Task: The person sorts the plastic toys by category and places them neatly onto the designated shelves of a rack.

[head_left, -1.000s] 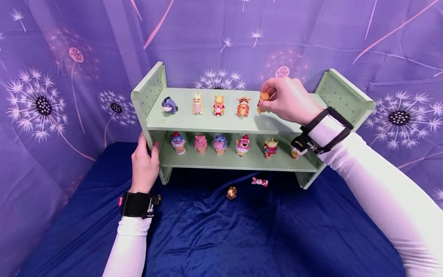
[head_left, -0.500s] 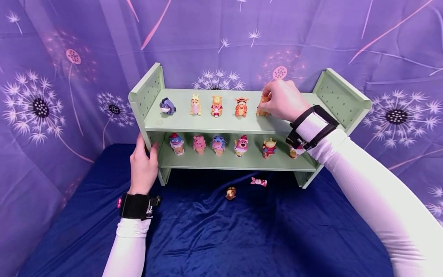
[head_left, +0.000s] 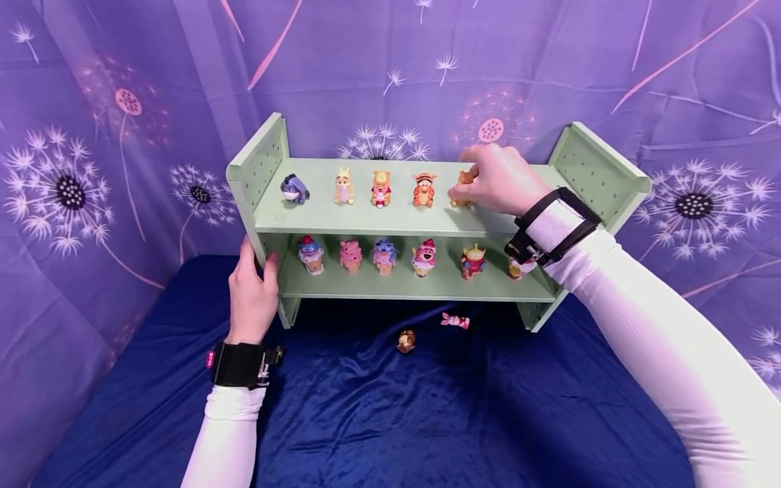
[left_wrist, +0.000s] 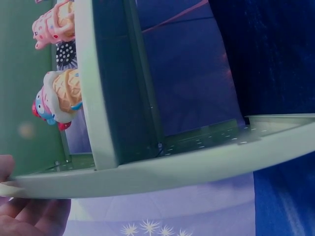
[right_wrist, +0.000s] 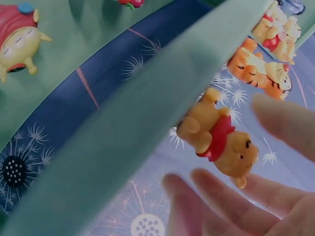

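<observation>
In the head view a pale green two-tier shelf [head_left: 360, 220] stands upright. My left hand [head_left: 251, 298] grips its left side panel, thumb inside and fingers outside. Over the right part of the top tier is my right hand [head_left: 506, 177], around a yellow bear figurine [right_wrist: 221, 137] in a red shirt. The right wrist view has that figurine standing on the tier, with thumb and fingers spread apart to either side of it. To its left stand a tiger figurine [head_left: 424, 190], another bear figurine [head_left: 381, 188], a yellow rabbit figurine [head_left: 344, 186] and a grey-blue donkey figurine [head_left: 295, 190].
Several ice-cream-cone figurines and a three-eyed alien figurine [head_left: 472, 261] line the lower tier; my right wrist strap partly covers the rightmost one. A brown figurine [head_left: 406, 341] and a pink figurine [head_left: 455, 320] lie on the dark blue cloth [head_left: 378, 420]. A purple curtain [head_left: 342, 61] hangs behind.
My right hand set the yellow bear figurine on the top tier and has loosened its fingers from it. My left hand keeps its hold on the side panel.
</observation>
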A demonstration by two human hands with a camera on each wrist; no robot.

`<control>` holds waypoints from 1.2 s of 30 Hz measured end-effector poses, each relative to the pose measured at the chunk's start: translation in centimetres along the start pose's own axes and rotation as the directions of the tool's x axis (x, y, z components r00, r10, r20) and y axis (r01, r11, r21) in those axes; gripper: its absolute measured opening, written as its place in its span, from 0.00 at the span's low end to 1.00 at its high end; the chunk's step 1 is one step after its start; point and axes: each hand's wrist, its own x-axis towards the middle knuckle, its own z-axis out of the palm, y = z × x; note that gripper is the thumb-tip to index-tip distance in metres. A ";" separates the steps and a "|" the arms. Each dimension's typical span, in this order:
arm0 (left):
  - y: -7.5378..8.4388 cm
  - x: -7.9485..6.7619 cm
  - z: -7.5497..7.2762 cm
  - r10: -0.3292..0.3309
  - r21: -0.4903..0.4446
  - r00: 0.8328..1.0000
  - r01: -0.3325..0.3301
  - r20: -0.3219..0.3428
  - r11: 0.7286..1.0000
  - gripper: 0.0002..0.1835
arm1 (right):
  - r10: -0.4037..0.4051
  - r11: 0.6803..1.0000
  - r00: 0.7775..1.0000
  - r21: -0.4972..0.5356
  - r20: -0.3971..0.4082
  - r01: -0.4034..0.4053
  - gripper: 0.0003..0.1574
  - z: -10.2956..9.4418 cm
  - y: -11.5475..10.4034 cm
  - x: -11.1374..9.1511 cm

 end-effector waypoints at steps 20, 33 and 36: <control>0.1 -0.1 -0.1 -0.026 0.012 1.000 0.026 -0.012 1.000 0.25 | -0.097 0.995 0.984 -0.018 -0.151 0.095 0.39 -0.7 -0.8 -4.7; 0.3 -0.2 0.2 -0.039 0.009 0.999 0.039 -0.019 0.999 0.24 | -0.328 0.936 0.822 -0.046 -0.466 0.348 0.25 4.7 -1.7 -9.0; 0.4 -0.2 0.3 -0.035 0.007 0.999 0.035 -0.024 0.999 0.24 | -0.357 0.922 0.792 -0.052 -0.495 0.384 0.24 5.9 -1.8 -10.1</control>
